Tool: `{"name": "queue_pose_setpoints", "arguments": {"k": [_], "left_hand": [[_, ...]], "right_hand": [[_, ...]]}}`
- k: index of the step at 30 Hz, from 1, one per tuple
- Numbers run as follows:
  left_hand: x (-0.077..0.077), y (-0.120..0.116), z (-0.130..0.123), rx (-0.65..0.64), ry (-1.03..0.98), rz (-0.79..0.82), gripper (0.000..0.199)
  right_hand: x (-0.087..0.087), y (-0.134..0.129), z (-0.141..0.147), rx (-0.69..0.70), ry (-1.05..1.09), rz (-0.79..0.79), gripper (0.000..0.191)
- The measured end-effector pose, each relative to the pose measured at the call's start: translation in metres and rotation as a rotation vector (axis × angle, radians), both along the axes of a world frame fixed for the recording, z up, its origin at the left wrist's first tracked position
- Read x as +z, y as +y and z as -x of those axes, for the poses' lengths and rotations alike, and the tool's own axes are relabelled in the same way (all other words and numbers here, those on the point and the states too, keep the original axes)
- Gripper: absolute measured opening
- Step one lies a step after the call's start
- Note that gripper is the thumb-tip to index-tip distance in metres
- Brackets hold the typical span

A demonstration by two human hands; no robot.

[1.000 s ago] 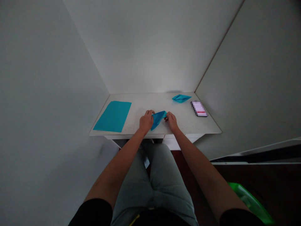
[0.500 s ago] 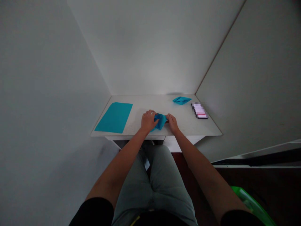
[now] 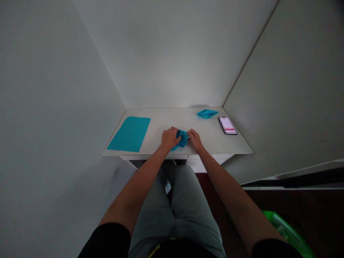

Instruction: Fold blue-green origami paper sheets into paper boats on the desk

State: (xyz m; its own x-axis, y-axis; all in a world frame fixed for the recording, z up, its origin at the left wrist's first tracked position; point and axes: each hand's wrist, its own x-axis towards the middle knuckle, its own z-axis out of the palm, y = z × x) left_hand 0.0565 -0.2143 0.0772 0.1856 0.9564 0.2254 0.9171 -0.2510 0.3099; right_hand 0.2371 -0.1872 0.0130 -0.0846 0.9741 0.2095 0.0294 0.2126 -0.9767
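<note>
Between my two hands is a piece of folded blue paper [image 3: 182,139], creased and partly opened up, low over the white desk near its front edge. My left hand [image 3: 170,139] grips its left side, with the thumb against the inner face. Pinched at its right edge are the fingertips of my right hand [image 3: 194,139]. The fingers hide parts of the paper's left and right sides. Farther back on the right lies a folded blue paper boat [image 3: 207,114], apart from both hands.
A flat blue sheet [image 3: 130,134] lies at the left of the white desk [image 3: 161,114]. A phone [image 3: 228,125] with a blurred screen lies near the right edge. Walls enclose the desk at left, back and right. A green container [image 3: 287,229] stands low at the right.
My right hand has shifted slightly left, toward my left hand. The right side of the folded paper has been pushed inward, so it looks narrower and more crumpled.
</note>
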Motion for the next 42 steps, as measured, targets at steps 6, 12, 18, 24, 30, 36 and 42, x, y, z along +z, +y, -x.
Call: {"name": "queue_pose_setpoints", "arguments": {"k": [6,12,18,24,30,36,42], "left_hand": [[0.004,0.001,-0.001,0.041,0.064,0.013,0.020],[0.013,0.002,0.003,0.077,0.041,-0.003,0.019],[0.029,0.002,0.005,0.009,-0.116,-0.077,0.009],[0.034,0.009,0.014,0.235,-0.430,-0.036,0.015],[0.028,0.014,0.038,0.481,-0.576,0.006,0.018],[0.010,0.016,0.053,0.574,-0.630,-0.051,0.025],[0.008,0.021,0.083,0.574,-0.547,-0.134,0.033]], "right_hand": [[-0.002,-0.003,0.003,0.092,-0.144,-0.064,0.042],[-0.008,0.002,0.002,0.083,-0.338,-0.112,0.036],[-0.014,0.008,0.002,-0.018,-0.348,-0.100,0.039],[-0.019,0.011,-0.002,-0.124,-0.243,-0.108,0.043],[-0.019,0.015,-0.001,-0.117,-0.079,-0.104,0.054],[-0.013,0.011,-0.001,-0.039,0.092,-0.020,0.057],[-0.010,0.009,-0.005,-0.059,0.159,0.064,0.058]]}}
